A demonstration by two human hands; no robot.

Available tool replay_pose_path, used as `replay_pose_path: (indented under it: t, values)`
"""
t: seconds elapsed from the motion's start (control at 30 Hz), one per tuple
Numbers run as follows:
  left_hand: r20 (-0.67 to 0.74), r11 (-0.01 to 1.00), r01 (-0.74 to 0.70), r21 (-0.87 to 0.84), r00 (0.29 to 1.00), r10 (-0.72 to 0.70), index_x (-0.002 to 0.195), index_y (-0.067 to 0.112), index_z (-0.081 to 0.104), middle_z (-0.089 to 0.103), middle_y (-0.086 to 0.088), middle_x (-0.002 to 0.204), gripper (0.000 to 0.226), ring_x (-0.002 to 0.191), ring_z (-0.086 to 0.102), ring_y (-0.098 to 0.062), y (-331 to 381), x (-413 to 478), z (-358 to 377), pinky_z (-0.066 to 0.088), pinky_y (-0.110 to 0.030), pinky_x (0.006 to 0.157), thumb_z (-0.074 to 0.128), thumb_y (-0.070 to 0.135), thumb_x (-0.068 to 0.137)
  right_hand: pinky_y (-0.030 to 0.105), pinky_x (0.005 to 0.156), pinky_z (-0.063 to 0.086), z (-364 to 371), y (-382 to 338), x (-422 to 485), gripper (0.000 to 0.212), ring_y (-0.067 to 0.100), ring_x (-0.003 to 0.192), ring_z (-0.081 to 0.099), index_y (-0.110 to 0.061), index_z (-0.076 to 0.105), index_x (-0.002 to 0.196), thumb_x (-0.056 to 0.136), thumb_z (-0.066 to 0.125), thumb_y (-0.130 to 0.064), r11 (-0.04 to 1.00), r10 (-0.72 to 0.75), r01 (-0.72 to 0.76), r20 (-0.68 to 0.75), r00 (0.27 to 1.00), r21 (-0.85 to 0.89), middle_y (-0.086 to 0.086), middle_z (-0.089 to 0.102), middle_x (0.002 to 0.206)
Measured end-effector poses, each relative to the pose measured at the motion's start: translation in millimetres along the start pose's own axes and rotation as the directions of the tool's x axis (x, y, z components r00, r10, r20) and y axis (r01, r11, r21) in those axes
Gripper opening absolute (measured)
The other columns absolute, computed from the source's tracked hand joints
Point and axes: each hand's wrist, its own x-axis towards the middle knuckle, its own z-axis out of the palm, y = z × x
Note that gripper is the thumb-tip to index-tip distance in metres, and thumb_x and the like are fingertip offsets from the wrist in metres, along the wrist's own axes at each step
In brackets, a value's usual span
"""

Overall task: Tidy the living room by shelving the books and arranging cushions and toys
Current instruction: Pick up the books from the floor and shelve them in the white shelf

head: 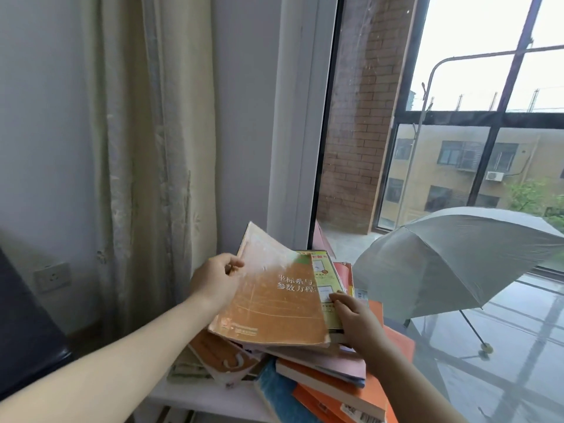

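In the head view, the person stands at a window corner over a loose, skewed pile of books [320, 370] heaped on a white ledge [198, 395], with a curtain [152, 148] to the left and an open grey umbrella [457, 264] on the far side of the glass. The left hand [218, 280] is clamped on the far left edge of a worn orange book [274, 306], thumb on top and fingers beneath, and the book sits tilted, its far corner raised and curling above the pile. The right hand [357, 322] lies with straight fingers on a yellow-green book [328, 279] just beside and partly under the orange one, holding nothing closed. It seems to steady the pile while the top book comes away. The risk lies in the pile itself. The books lie at odd angles, and the lower ones at the near right jut past the ledge. If the orange book drags on the one beneath, or the right hand eases off, several could slide to the floor. The soft, bent cover, held at one edge only, could also flop or tear.
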Motion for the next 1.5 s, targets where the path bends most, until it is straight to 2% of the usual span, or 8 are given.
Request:
replay_pose_path:
  t: [0.23,0.37,0.57,0.83,0.93,1.07,1.3,1.5]
  values:
    - [-0.096,0.913,-0.149,-0.380,0.988,0.122,0.105,0.028,0.054,0.065,0.008,0.096,0.021,0.080,0.062,-0.006,36.5,-0.5,-31.7,0.046,-0.020,0.060,0.055,0.010,0.093,0.038,0.102,0.039,1.1,-22.6,-1.1,0.047,0.021,0.124,0.047,-0.020,0.049,0.132,0.094,0.044,-0.046,0.934,-0.165,0.106,-0.149,0.975,-0.341,0.001,0.054,0.132]
    - [-0.066,0.822,-0.151,-0.550,0.988,0.138,0.105,0.030,0.053,0.066,0.012,0.092,0.021,0.081,0.065,-0.009,59.1,-5.5,-30.3,0.052,-0.025,0.064,0.051,0.011,0.095,0.028,0.066,0.055,-0.7,-48.9,-7.2,0.022,0.017,0.082,0.064,-0.012,0.060,0.111,0.094,0.053,-0.023,0.878,-0.121,0.059,0.102,0.987,0.474,0.001,0.068,0.089]
    - [0.088,0.802,-0.047,-0.596,0.988,0.124,0.128,0.028,0.043,0.063,0.003,0.107,0.036,0.085,0.064,-0.013,70.8,-3.7,-18.5,0.054,-0.024,0.064,0.043,0.008,0.098,0.030,0.054,0.057,-19.9,-50.5,-5.7,0.017,0.019,0.072,0.063,-0.019,0.061,0.099,0.096,0.048,-0.006,0.811,-0.091,0.088,-0.024,0.996,0.579,0.003,0.067,0.083]
    - [0.486,0.970,-0.241,0.046,0.853,0.189,0.132,0.032,0.040,0.049,0.003,0.136,0.039,0.094,0.054,-0.011,51.3,-32.7,26.7,0.045,-0.027,0.082,0.049,0.029,0.094,0.024,0.044,0.042,-52.6,-22.0,-11.6,0.015,0.018,0.061,0.050,-0.018,0.054,0.108,0.098,0.043,-0.014,0.860,0.084,0.092,-0.319,0.944,0.502,0.006,0.057,0.077]
    - [0.660,0.852,-0.452,0.263,0.729,0.183,0.146,0.041,0.001,0.022,0.000,0.155,0.086,0.141,0.023,-0.020,34.1,-45.0,48.0,0.019,-0.036,0.116,0.055,0.059,0.082,0.027,0.049,0.039,-56.7,-12.8,-13.2,0.016,0.017,0.060,0.047,-0.020,0.053,0.107,0.098,0.044,-0.012,0.817,0.179,0.063,-0.356,0.917,0.574,0.006,0.054,0.075]
    - [0.584,0.545,-0.592,0.594,0.783,0.213,0.142,0.041,-0.023,0.000,-0.003,0.159,0.102,0.145,-0.002,-0.029,14.7,-45.5,64.5,-0.001,-0.043,0.117,0.052,0.068,0.079,0.028,0.051,0.039,-55.5,-3.9,-13.9,0.016,0.017,0.061,0.048,-0.021,0.051,0.109,0.098,0.042,-0.012,0.785,0.233,0.030,-0.340,0.911,0.619,0.007,0.053,0.076]
    - [0.532,0.569,-0.637,0.521,0.763,0.368,0.147,0.026,0.015,0.035,0.004,0.148,0.087,0.135,0.033,-0.016,8.7,-22.4,51.0,0.030,-0.029,0.107,0.053,0.063,0.079,0.018,0.035,0.038,-46.4,11.8,-2.0,0.013,0.014,0.053,0.047,-0.020,0.050,0.088,0.098,0.044,-0.015,0.628,0.375,-0.073,-0.220,0.900,0.775,0.006,0.050,0.073]
    - [0.468,0.655,-0.592,0.470,0.796,0.383,0.118,0.026,0.050,0.054,0.008,0.122,0.058,0.115,0.047,-0.015,7.8,-23.2,47.0,0.040,-0.027,0.091,0.061,0.060,0.072,0.009,0.029,0.031,-22.4,15.1,11.9,0.018,0.007,0.027,0.042,-0.018,0.050,0.084,0.099,0.042,-0.019,0.524,0.359,-0.115,-0.097,0.928,0.844,0.004,0.048,0.052]
